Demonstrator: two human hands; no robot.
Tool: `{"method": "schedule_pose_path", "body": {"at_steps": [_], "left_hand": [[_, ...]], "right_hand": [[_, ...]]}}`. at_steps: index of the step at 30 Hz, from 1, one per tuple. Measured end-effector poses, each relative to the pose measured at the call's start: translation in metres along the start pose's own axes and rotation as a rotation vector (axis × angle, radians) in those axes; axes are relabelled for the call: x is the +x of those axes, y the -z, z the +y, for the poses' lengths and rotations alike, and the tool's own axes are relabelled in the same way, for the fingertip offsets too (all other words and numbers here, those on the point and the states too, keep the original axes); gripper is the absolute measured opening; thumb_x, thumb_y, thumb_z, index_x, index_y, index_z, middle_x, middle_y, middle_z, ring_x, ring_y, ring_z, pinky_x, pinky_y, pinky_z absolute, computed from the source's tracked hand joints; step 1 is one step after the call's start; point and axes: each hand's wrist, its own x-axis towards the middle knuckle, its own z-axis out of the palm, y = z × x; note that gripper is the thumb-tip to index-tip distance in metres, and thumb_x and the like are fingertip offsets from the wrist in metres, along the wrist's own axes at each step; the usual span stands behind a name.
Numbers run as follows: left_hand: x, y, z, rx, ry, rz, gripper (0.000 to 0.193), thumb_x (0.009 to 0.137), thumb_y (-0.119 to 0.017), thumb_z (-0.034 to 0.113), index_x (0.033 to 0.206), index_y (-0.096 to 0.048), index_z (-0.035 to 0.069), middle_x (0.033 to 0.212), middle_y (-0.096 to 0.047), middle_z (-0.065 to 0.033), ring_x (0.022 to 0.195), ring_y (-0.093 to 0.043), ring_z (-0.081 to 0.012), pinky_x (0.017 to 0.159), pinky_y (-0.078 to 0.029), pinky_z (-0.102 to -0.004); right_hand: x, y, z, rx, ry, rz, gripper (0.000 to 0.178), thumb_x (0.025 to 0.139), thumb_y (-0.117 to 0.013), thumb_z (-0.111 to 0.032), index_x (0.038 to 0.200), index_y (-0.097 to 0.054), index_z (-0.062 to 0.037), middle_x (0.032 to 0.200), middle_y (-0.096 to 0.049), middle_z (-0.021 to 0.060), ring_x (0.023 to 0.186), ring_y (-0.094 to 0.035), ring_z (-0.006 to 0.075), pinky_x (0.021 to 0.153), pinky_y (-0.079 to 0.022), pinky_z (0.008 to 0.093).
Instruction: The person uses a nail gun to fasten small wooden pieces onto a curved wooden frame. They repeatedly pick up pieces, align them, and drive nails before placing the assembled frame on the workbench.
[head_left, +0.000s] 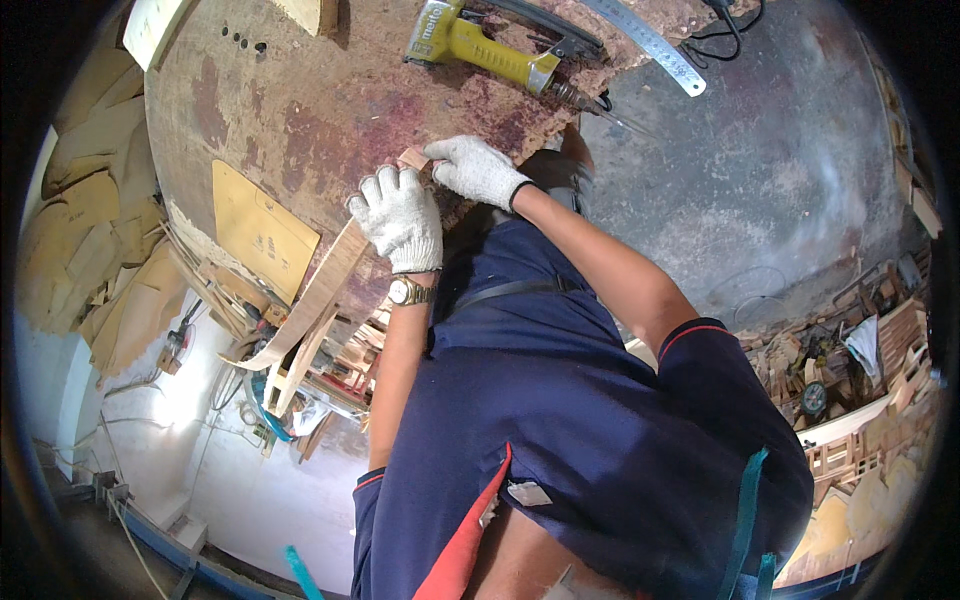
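Observation:
A long, slightly curved wooden strip (322,283) runs from the lower left up to the workbench's near edge. My left hand (402,215), in a white knit glove with a gold watch at the wrist, is closed over the strip near its upper end. The strip's tip shows between my two hands. My right hand (478,172), gloved too, has its thumb and fingers closed at that tip; its palm side is hidden. Beyond my hands, a yellow air nail gun (490,55) lies on the worn brown workbench (270,120).
A yellow flat template (262,228) lies left of my hands. A steel ruler (655,50) rests across the bench's right edge. Wooden pieces and tools crowd the lower left. At right, beyond the grey floor (740,180), stand a clock-like dial (814,399) and stacked wood.

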Motion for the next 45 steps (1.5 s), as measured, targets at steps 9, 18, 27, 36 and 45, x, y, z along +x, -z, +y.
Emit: {"method": "schedule_pose_path", "body": {"at_steps": [9, 18, 27, 36, 45], "left_hand": [[0.002, 0.001, 0.003, 0.02, 0.011, 0.035, 0.022, 0.08, -0.076, 0.026, 0.098, -0.072, 0.014, 0.115, -0.07, -0.0056, 0.11, -0.062, -0.0271, 0.091, -0.046, -0.046], [-0.001, 0.0, 0.007, 0.062, -0.018, 0.061, 0.014, 0.084, -0.068, 0.022, 0.095, -0.071, 0.015, 0.101, -0.064, -0.0077, 0.101, -0.061, -0.0286, 0.087, -0.047, -0.0467], [0.001, 0.0, 0.007, 0.048, -0.033, 0.083, 0.017, 0.086, -0.063, 0.018, 0.101, -0.07, 0.013, 0.101, -0.064, -0.0075, 0.1, -0.06, -0.0283, 0.087, -0.047, -0.047], [0.001, -0.003, 0.006, 0.067, -0.034, 0.058, 0.018, 0.087, -0.063, 0.019, 0.102, -0.071, 0.013, 0.102, -0.064, -0.0071, 0.101, -0.06, -0.028, 0.086, -0.046, -0.0467], [-0.001, -0.005, 0.004, 0.054, -0.022, 0.031, 0.022, 0.079, -0.068, 0.02, 0.101, -0.071, 0.016, 0.105, -0.065, -0.0065, 0.105, -0.06, -0.0283, 0.086, -0.045, -0.0464]], "right_hand": [[0.001, 0.015, -0.006, 0.068, -0.018, -0.148, 0.046, 0.088, -0.058, -0.014, 0.13, -0.065, 0.0027, 0.119, -0.071, 0.026, 0.111, -0.07, 0.0356, 0.097, -0.053, 0.0395], [0.002, 0.014, -0.004, 0.078, 0.009, -0.111, 0.043, 0.085, -0.057, -0.013, 0.126, -0.07, -0.0071, 0.116, -0.071, 0.0241, 0.111, -0.069, 0.0384, 0.097, -0.054, 0.0426], [-0.02, 0.068, -0.061, -0.061, -0.094, 0.085, 0.028, 0.084, -0.063, -0.016, 0.108, -0.068, -0.0023, 0.099, -0.071, 0.0238, 0.095, -0.072, 0.0364, 0.085, -0.056, 0.0448], [0.023, 0.116, -0.05, -1.156, 0.356, 0.744, 0.026, 0.087, -0.06, -0.019, 0.111, -0.066, -0.0095, 0.096, -0.066, 0.0114, 0.099, -0.059, 0.03, 0.09, -0.046, 0.0478], [-0.024, 0.132, -0.113, -0.72, -0.046, 0.215, 0.04, 0.09, -0.072, -0.037, 0.117, -0.065, -0.0078, 0.092, -0.072, 0.0201, 0.087, -0.071, 0.0411, 0.078, -0.056, 0.0513]]}}
